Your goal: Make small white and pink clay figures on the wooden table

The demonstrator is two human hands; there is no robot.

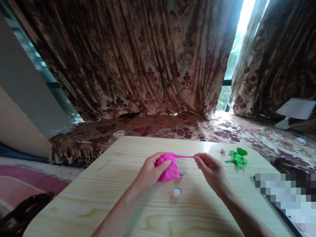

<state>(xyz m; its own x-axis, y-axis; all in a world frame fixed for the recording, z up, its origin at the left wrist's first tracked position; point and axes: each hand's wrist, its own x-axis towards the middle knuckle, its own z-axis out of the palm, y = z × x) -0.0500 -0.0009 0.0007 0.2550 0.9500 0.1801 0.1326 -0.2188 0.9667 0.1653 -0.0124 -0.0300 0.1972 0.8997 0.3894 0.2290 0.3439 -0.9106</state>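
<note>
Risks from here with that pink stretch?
The pink strand is drawn straight between the pink bundle and the right hand; it may snap or slip free. The left hand may squash the soft-looking bundle. The small white piece lies close by and might get knocked.

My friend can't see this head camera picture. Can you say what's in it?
Two bare hands, left and right, stretch a strand from a bright pink bundle over a wooden table; a green toy lies to the right.
</note>
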